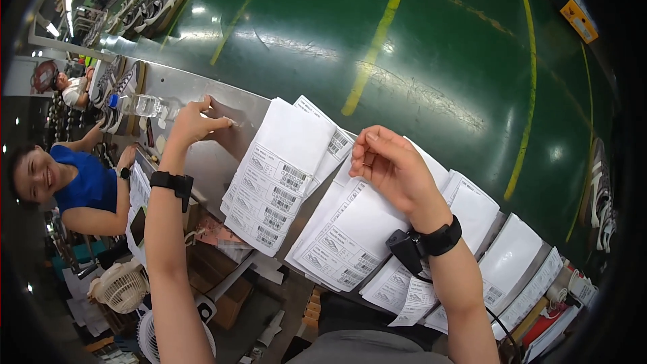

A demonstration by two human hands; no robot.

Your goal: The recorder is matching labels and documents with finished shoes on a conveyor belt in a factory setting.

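My left hand (pixel 201 121) is over the metal ledge, thumb and forefinger spread apart, with nothing visible between them. Beside it, on the ledge, lies a clear plastic bottle (pixel 145 105) with a blue cap. My right hand (pixel 394 165) hovers above a stack of label sheets (pixel 347 243), its fingers curled together and nothing seen in them. Another stack of label sheets (pixel 269 175), printed with barcodes and small shoe drawings, lies between my hands. A loose strip of labels (pixel 414 302) hangs below my right wrist.
A green conveyor belt (pixel 303 47) with yellow lines runs beyond the ledge. Sneakers (pixel 165 7) stand at its far left, and more sneakers (pixel 596 195) sit at the right. A person in blue (pixel 84 182) is at the left, near a fan (pixel 120 286). More label sheets (pixel 512 249) lie rightward.
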